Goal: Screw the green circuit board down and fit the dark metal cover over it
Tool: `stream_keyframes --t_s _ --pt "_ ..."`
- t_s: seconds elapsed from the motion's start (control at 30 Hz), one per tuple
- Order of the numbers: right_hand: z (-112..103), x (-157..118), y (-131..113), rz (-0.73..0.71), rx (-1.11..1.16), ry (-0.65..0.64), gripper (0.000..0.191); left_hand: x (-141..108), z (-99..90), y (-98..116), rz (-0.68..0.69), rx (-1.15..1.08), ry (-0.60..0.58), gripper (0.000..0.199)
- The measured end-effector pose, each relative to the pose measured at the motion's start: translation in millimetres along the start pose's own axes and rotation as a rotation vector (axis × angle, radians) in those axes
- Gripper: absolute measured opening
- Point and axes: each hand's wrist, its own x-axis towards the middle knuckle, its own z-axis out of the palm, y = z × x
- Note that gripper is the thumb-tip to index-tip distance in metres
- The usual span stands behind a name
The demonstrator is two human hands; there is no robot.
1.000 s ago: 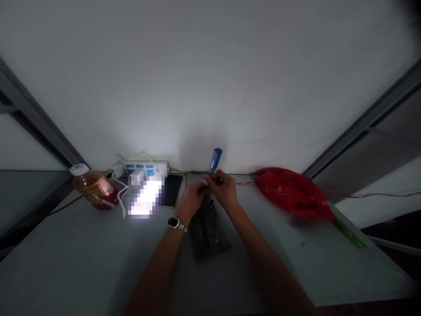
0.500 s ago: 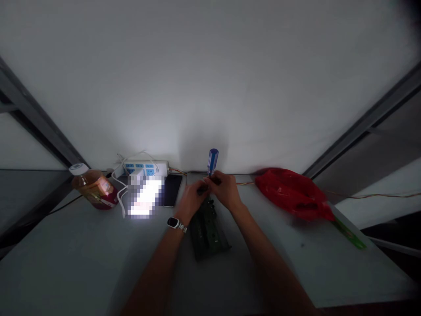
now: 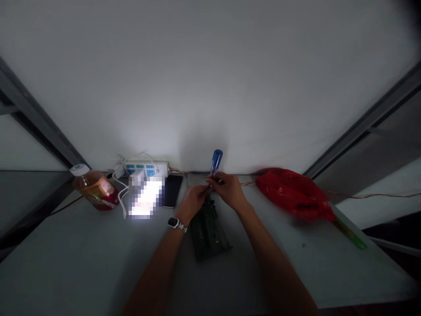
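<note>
A screwdriver [image 3: 216,160] with a clear blue handle stands nearly upright at the back of the table, leaning slightly right. The fingers of my right hand [image 3: 228,187] are closed around its shaft, just below the handle. Beside it, my left hand [image 3: 194,199] is pinched near the screwdriver's lower end; what its fingertips grip is too dark and small to make out. Under both hands lies a dark green circuit board [image 3: 210,235], its far end hidden by the fingers. A watch [image 3: 176,224] with a metal band is on my left wrist.
To the left are a drink bottle [image 3: 95,188] with a white cap, a power strip [image 3: 146,168] with white cables, a glaring blurred patch and a dark phone [image 3: 173,190]. A red plastic bag [image 3: 289,191] lies right, a green strip [image 3: 350,235] sticking out. A wall stands behind.
The screwdriver handle has tipped a little to the right. My right fingers have shifted on the shaft and opened out slightly, while my left hand has barely moved. The board lies as before.
</note>
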Motion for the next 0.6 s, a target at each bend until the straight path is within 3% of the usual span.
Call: stream_keyframes --t_s 0.17,0.27,0.37,0.47,0.6 --pt "7.4 -1.0 1.1 0.021 -0.087 0.121 0.018 -0.9 2.3 -5.6 0.001 -0.026 -0.047 0.026" --pt "8.1 -1.2 1.5 0.032 -0.067 0.13 0.025 -2.2 2.8 -5.0 -0.005 -0.047 -0.053 0.027" --pt "1.9 -0.4 -1.2 0.072 0.129 0.055 0.023 -3.0 1.1 0.3 -0.028 -0.051 -0.057 0.03" --pt "-7.1 1.8 -5.7 0.112 0.386 -0.051 0.036 -2.9 -1.8 5.8 -0.04 -0.047 -0.075 0.033" --pt "-14.2 5.2 -8.0 0.148 0.523 -0.125 0.037 -2.5 -4.6 8.1 -0.027 -0.04 -0.091 0.033"
